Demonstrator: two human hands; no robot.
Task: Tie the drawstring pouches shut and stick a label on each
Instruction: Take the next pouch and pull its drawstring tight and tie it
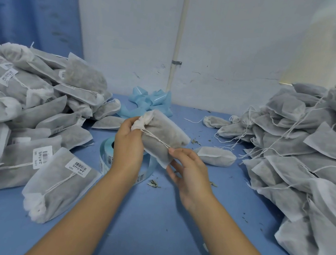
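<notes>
Left hand (129, 143) grips the pouch (168, 131) by its gathered neck — right hand (187, 170) pinches its drawstring (155, 138).

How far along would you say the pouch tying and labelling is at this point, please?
Done: the left pile holds pouches bearing barcode labels. In hand: the left hand grips the gathered neck of a pouch while the right hand pinches its drawstring. Left: the right pile, strings loose and no labels showing.

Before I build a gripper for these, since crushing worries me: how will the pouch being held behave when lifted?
Probably floppy: the pouch bunches where the left hand grips its neck. Likely light, as the right hand only pinches the drawstring. The loose filling should shift, not break.
</notes>
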